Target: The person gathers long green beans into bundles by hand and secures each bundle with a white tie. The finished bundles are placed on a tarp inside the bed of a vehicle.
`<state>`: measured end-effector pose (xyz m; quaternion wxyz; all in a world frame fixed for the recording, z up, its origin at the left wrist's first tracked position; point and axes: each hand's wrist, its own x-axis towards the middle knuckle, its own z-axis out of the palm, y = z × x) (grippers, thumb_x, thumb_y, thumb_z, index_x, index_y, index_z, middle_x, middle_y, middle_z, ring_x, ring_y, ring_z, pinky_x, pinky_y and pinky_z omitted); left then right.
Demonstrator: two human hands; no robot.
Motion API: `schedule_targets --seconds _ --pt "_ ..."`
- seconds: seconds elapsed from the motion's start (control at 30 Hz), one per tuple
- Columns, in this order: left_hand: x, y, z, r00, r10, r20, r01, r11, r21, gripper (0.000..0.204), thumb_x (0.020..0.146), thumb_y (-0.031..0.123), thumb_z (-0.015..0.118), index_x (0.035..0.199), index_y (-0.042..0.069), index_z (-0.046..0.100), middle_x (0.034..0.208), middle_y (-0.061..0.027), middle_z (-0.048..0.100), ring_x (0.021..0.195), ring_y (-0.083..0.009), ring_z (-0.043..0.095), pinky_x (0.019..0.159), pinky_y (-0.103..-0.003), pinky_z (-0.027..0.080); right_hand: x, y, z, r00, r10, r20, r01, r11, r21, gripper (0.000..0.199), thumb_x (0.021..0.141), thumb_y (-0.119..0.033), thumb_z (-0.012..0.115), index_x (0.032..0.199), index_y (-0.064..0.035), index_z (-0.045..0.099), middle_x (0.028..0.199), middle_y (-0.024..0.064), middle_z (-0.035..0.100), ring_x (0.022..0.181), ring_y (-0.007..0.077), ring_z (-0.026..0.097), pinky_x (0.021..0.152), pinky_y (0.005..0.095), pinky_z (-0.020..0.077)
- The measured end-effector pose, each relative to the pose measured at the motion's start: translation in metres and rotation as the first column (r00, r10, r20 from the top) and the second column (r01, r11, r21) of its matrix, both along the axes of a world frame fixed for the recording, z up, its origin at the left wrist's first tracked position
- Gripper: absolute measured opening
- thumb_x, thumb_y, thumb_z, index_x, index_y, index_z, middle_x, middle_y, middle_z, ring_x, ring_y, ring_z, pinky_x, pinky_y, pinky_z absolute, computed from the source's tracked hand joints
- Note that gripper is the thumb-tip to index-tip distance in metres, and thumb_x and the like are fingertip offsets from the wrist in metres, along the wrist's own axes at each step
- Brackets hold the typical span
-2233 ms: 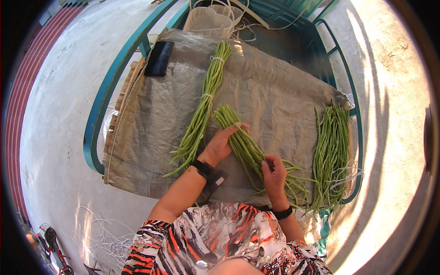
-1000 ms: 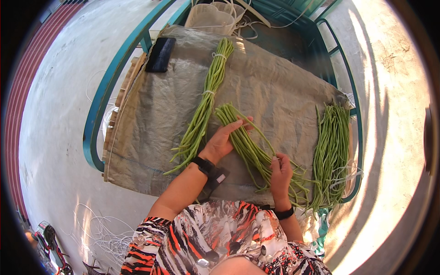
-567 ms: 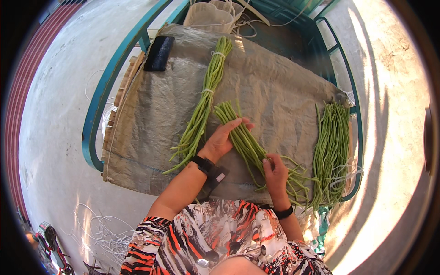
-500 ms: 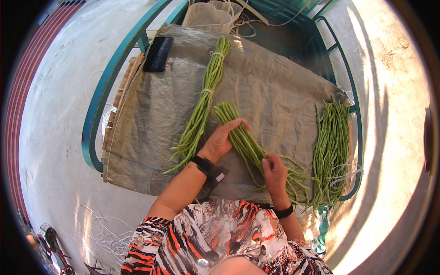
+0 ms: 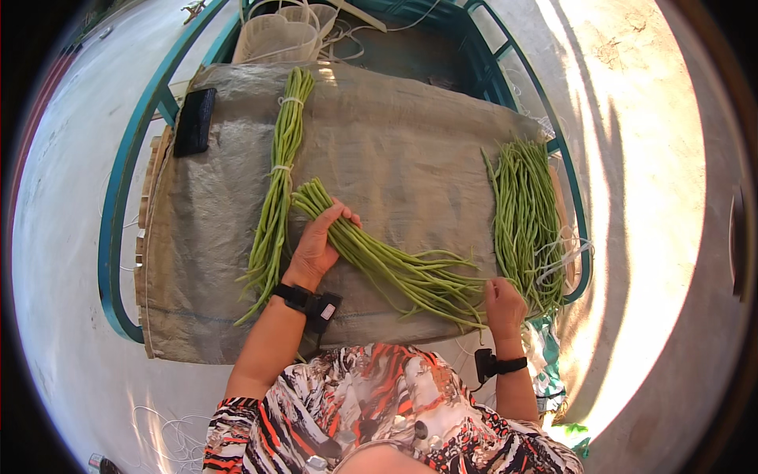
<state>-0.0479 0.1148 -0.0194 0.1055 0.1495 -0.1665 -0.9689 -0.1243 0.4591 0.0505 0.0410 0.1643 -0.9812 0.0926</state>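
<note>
A loose bundle of long green beans (image 5: 371, 253) lies slantwise on a grey woven sack (image 5: 395, 150) spread over a table. My left hand (image 5: 316, 245) grips that bundle near its stem ends. At the bundle's splayed tips my right hand (image 5: 504, 304) has its fingers curled down among the beans. Left of my left hand lies a tied bundle of long beans (image 5: 276, 174), bound with white string in two places. A loose heap of long beans (image 5: 525, 221) lies at the right end of the sack, just beyond my right hand.
A black flat object (image 5: 194, 120) lies at the sack's far left corner. A teal metal frame (image 5: 126, 189) rims the table. Pale plastic baskets (image 5: 276, 35) stand at the far end. White strings (image 5: 564, 257) lie by the heap. Concrete floor surrounds everything.
My right hand has slid further right along the held bundle to its tips, toward the loose heap. My left hand keeps its grip near the stem ends.
</note>
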Motion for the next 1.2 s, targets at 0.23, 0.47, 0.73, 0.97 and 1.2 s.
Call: schedule_targets --seconds 0.23,0.47,0.73,0.97,1.2 --pt "-0.002 -0.001 -0.011 0.994 -0.030 -0.102 0.027 0.999 -0.037 0.012 0.089 0.019 0.061 0.096 0.016 0.051 0.076 0.0032 0.053 0.076 -0.0138 0.054 0.084 -0.035 0.045 -0.055 -0.012 0.008 0.985 -0.013 -0.172 -0.007 0.993 -0.116 0.014 0.083 -0.022 0.062 0.086 -0.0085 0.060 0.084 0.0085 0.059 0.081 0.0279 0.058 0.065 0.0407 0.0456" --pt "-0.004 0.002 -0.010 0.998 -0.031 -0.050 0.029 0.999 -0.037 0.009 0.090 0.021 0.059 0.089 0.015 0.053 0.074 0.0030 0.052 0.076 -0.0133 0.054 0.083 -0.034 0.046 -0.146 -0.034 -0.029 0.974 -0.100 -0.205 0.132 0.980 0.149 0.027 0.081 -0.032 0.065 0.098 -0.0120 0.057 0.093 0.0080 0.058 0.090 0.0295 0.057 0.068 0.0443 0.0476" --pt "0.000 -0.001 -0.008 0.999 -0.022 -0.028 0.020 0.998 -0.058 0.010 0.091 0.021 0.059 0.087 0.014 0.052 0.075 0.0029 0.052 0.076 -0.0135 0.054 0.083 -0.034 0.046 -0.168 -0.037 -0.040 0.967 -0.246 -0.068 0.247 0.969 0.003 0.024 0.084 -0.029 0.062 0.092 -0.0090 0.053 0.086 0.0106 0.058 0.079 0.0326 0.056 0.064 0.0494 0.0431" --pt "0.003 -0.004 -0.013 0.999 -0.046 -0.017 0.045 0.998 -0.044 0.014 0.087 0.020 0.062 0.094 0.010 0.055 0.088 -0.0041 0.060 0.080 -0.0175 0.058 0.075 -0.035 0.050 -0.129 -0.062 -0.019 0.928 0.154 0.340 0.179 0.615 -0.768 0.013 0.091 -0.016 0.052 0.096 -0.0043 0.052 0.071 0.0007 0.050 0.046 0.0064 0.044 0.042 0.0221 0.0362" --pt "-0.001 -0.001 -0.005 0.998 -0.056 0.031 0.058 0.997 -0.043 0.032 0.090 0.024 0.059 0.110 0.000 0.055 0.114 -0.0112 0.060 0.095 -0.0187 0.059 0.082 -0.031 0.051 -0.050 -0.116 -0.017 0.776 0.407 0.481 0.326 0.395 -0.859 0.016 0.090 -0.013 0.054 0.103 -0.0031 0.052 0.069 -0.0018 0.051 0.046 0.0033 0.041 0.041 0.0172 0.0296"
